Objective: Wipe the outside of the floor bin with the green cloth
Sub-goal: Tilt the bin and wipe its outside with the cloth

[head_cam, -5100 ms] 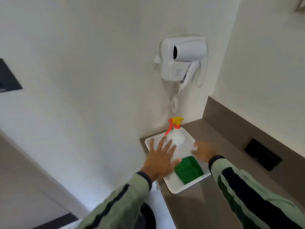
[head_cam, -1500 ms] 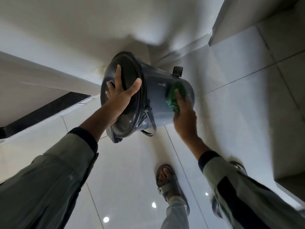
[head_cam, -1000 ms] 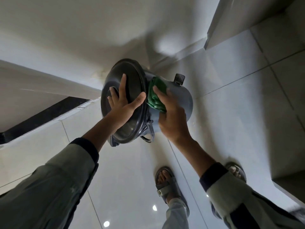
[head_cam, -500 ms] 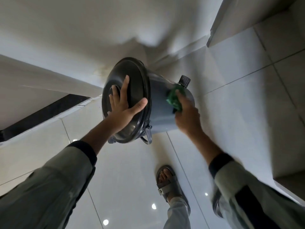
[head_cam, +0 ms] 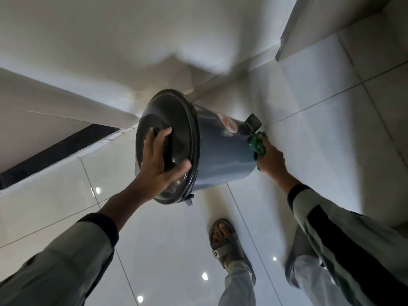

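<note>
A grey floor bin [head_cam: 220, 157] with a dark round lid [head_cam: 174, 120] stands on the pale tiled floor by the wall. A black foot pedal [head_cam: 252, 122] sticks out at its base, and a faded sticker [head_cam: 227, 124] marks its side. My left hand [head_cam: 161, 164] lies spread flat on the lid, fingers apart, pressing on it. My right hand [head_cam: 270, 159] is bunched around the green cloth [head_cam: 257, 143] and holds it against the bin's lower side, just below the pedal. Most of the cloth is hidden in my fist.
Glossy white floor tiles [head_cam: 165, 250] reflect ceiling lights. My sandalled left foot [head_cam: 225, 241] stands just in front of the bin. A white wall [head_cam: 110, 51] rises behind it, a black strip [head_cam: 55, 151] runs at the left, and a cabinet corner [head_cam: 309, 29] juts in at the top right.
My right hand has slid the green cloth down the bin's side from near the lid rim to the base by the pedal. The bin has turned, showing the sticker. My left hand stays on the lid.
</note>
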